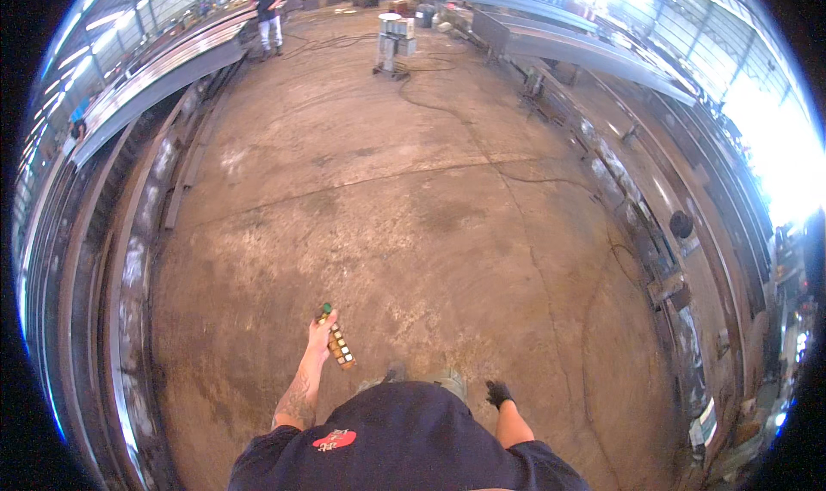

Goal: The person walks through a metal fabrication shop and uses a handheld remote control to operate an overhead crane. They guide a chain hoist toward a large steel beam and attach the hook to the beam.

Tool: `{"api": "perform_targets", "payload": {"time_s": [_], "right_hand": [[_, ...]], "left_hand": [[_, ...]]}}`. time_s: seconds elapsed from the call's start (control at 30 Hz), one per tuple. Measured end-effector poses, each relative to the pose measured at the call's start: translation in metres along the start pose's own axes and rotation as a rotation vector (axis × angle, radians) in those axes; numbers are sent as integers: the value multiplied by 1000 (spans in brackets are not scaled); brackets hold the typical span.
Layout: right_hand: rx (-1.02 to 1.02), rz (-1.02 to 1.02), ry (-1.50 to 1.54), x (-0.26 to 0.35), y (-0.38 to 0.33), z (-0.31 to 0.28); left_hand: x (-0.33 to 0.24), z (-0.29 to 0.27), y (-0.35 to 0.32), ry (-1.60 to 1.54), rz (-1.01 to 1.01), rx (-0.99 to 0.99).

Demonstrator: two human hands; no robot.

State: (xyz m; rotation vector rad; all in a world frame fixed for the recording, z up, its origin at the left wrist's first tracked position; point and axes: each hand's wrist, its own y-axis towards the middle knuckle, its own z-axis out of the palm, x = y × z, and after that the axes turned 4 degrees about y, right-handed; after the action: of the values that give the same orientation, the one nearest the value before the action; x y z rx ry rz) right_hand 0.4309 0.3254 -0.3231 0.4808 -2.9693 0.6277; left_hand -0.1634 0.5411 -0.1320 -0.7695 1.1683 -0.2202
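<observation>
Yellow and black, the remote (339, 346) is a long slab with rows of buttons and a green knob at its far end. It sits in the left hand (322, 332), fingers wrapped around the upper part, the rest of the body hanging below and to the right of the grip. It looks rigid and light enough for one hand, probably hard plastic, so a fall onto concrete could crack it; the sides of the body, clear of the buttons, seem the safest place to hold.

The right hand (497, 394) wears a black glove and hangs beside the hip, well apart from the remote; I cannot tell whether it is closed.

Beyond the grip spreads the stained concrete floor (413, 198). Steel beams (155, 69) run along both sides. Far ahead stand a machine (394, 43) and another person (268, 13).
</observation>
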Motion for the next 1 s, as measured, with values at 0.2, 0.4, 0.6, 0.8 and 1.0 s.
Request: {"api": "perform_targets", "payload": {"time_s": [0.2,0.4,0.6,0.8,1.0], "right_hand": [[404,1478,1293,17,0,-74],[450,903,1265,-12,117,-73],[-14,-58,424,-132,351,-133],[-108,486,704,-262,570,-291],[-222,-21,1025,-344,746,-318]], "left_hand": [[-90,183,96,510,208,332],[-82,265,201,1139,376,413],[-82,205,315,1314,35,230],[-100,179,345,1532,-141,84],[-149,267,367,1210,-36,400]]}}
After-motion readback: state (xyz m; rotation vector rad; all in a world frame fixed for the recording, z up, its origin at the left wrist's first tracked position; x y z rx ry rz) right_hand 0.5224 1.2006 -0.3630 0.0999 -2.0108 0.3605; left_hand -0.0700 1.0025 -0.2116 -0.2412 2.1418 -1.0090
